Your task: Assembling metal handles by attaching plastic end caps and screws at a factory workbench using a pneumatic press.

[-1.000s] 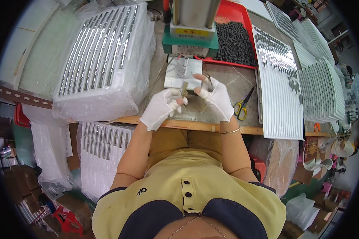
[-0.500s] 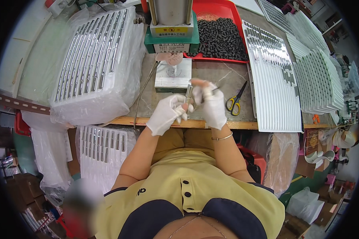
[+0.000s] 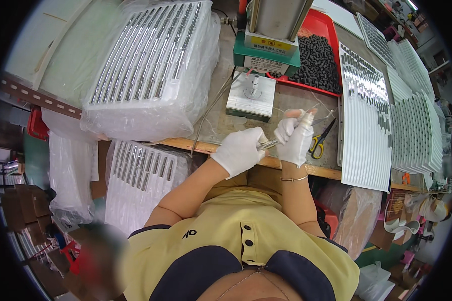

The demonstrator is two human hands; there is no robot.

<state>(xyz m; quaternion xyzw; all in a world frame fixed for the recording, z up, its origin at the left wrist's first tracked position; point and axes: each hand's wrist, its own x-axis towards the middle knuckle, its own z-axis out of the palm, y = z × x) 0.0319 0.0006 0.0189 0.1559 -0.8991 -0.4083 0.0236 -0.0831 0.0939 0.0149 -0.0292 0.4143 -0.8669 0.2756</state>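
Both my hands wear white gloves with some fingertips bare, and they meet just above the table's front edge. My left hand (image 3: 240, 150) is closed round one end of a short shiny metal tube (image 3: 269, 144), which lies slantwise between the hands. At the tube's other end are the curled lower fingers of my right hand (image 3: 297, 138), closed against it; its thumb and forefinger point upward. Whether something small is between those two fingertips I cannot tell. Beyond the hands stands a press (image 3: 268, 47), green and silver, over a metal block (image 3: 251, 98) with a small upright pin.
Black-and-yellow scissors (image 3: 319, 143) lie right of my right hand. A red tray (image 3: 335, 65) holds many small black plastic pieces (image 3: 314, 62). White ridged trays (image 3: 364, 155) with metal tubes stand right; a plastic-wrapped stack of tube trays (image 3: 145, 113) stands left. A cable runs beside the block.
My view has shifted, so the bench appears farther right and turned. The tube has tipped from nearly upright to slanting toward my right hand, and the hands have come together around it.
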